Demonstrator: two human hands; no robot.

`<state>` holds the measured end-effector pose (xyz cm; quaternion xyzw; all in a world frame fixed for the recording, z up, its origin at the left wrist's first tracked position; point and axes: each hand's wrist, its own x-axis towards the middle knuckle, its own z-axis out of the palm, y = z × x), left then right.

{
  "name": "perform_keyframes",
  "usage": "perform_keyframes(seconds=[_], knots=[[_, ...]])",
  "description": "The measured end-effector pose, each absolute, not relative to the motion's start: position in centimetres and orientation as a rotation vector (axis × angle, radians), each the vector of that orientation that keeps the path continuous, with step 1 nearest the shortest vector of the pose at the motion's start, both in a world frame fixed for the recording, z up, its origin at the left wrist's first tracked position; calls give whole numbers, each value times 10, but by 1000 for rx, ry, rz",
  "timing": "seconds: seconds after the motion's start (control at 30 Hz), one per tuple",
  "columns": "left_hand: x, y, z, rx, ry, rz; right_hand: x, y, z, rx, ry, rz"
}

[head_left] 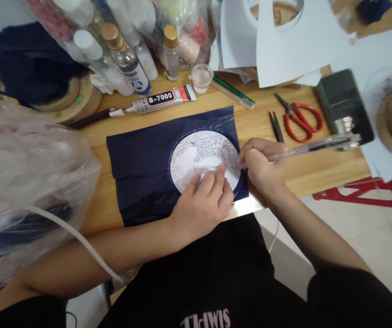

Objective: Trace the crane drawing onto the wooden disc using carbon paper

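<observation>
A round white paper with a line drawing of a feathered bird (213,143) lies on a dark blue sheet (139,168) on the wooden table. My left hand (204,200) rests on the paper's lower part, its fingers stretched out and pressing down. My right hand (264,165) is closed around a clear pen (312,146). The pen's tip end points left, at the right edge of the round paper, partly hidden by my fingers. Just beyond my right hand lie black-tipped tweezers (275,126) and red-handled scissors (301,119).
Behind the sheet lie a B-7000 glue tube (162,100), a small plastic cup (202,78), a green pencil (237,93) and a corked bottle (127,61). A phone (346,105) sits at the right. Plastic bags (28,182) crowd the left, with a white cable (76,232) crossing my left forearm.
</observation>
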<state>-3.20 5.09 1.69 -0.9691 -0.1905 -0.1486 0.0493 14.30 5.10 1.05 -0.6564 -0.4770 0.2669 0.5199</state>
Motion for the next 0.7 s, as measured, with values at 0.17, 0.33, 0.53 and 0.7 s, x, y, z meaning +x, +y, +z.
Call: perform_keyframes(seconds=[0.17, 0.33, 0.53, 0.7], knots=[[-32, 51, 16, -2945, -583, -443, 144, 50, 10, -1579, -1144, 644], [-32, 52, 17, -2938, -576, -456, 144, 50, 11, -1567, -1165, 645], [-32, 51, 17, -2965, -575, -439, 145, 50, 11, -1553, -1197, 651], [-32, 51, 17, -2971, -577, -435, 147, 48, 10, -1560, -1218, 649]])
